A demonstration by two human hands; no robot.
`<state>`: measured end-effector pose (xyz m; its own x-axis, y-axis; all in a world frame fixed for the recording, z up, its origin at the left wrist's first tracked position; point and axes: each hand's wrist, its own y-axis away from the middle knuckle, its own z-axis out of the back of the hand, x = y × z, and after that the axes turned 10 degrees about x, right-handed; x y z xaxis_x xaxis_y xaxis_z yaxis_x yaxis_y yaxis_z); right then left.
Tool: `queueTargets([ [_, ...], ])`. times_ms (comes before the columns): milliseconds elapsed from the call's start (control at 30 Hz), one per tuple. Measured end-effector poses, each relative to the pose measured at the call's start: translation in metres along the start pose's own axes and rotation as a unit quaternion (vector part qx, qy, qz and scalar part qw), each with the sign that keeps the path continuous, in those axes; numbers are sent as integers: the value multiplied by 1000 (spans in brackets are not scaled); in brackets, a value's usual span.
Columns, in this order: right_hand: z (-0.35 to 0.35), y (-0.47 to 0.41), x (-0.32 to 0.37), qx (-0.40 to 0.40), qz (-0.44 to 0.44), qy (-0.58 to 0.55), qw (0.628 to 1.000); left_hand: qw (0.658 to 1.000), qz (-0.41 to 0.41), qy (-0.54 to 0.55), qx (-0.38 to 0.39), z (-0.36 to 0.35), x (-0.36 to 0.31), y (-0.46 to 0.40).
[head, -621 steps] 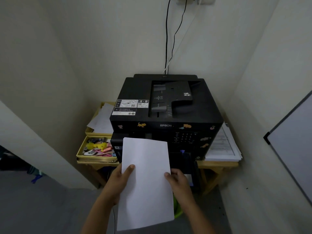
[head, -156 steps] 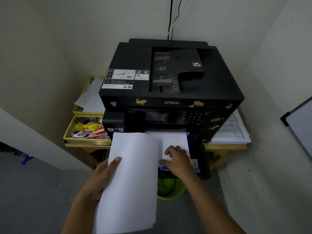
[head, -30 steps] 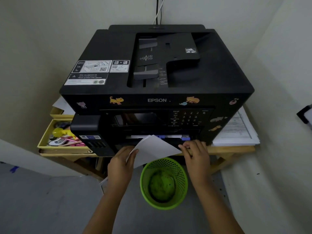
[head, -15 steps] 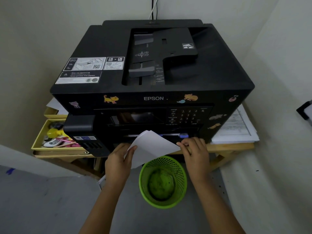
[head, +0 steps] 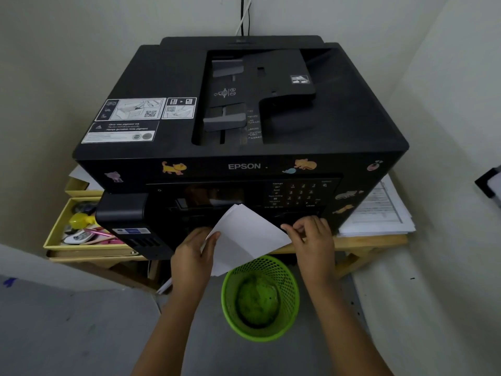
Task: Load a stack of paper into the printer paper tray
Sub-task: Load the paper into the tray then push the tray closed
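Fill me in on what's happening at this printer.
A person stands over a black Epson printer on a wooden table. The left hand grips a stack of white paper by its left edge, tilted in front of the printer's lower front. The right hand has its fingers curled at the printer's front, just right of the sheets. The paper is still outside the machine. A green mesh bin sits on the floor below.

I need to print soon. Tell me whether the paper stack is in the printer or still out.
Out, in hand. The left hand grips the paper stack, tilted before the printer; the right hand is at its edge.
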<state>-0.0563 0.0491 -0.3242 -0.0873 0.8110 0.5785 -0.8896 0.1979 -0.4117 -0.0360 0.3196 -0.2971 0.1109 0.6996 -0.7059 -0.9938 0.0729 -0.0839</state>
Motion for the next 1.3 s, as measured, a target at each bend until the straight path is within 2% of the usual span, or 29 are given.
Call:
queueTargets([
  [300, -4, -2, 0, -15, -22, 11, 1000, 1000, -6, 6, -3, -1, 0, -6],
  [467, 3, 0, 5, 20, -38, -7, 999, 998, -20, 38, 43, 7, -1, 3],
  [633, 36, 16, 32, 86, -116, -165, 976, 989, 3, 115, 94, 38, -22, 30],
  [767, 74, 25, 75, 66, -192, -304, 931, 976, 42, 178, 117, 83, -46, 49],
  [867, 102, 26, 112, 74, -215, -381, 896, 966, 60, 228, 109, 124, -76, 62],
  [1033, 145, 14, 176, 171, -179, -454, 856, 946, 63, 309, 78, 194, -125, 68],
  [1300, 179, -69, 262, 182, -110, -489, 846, 912, 8, 407, 43, 295, -185, 17],
])
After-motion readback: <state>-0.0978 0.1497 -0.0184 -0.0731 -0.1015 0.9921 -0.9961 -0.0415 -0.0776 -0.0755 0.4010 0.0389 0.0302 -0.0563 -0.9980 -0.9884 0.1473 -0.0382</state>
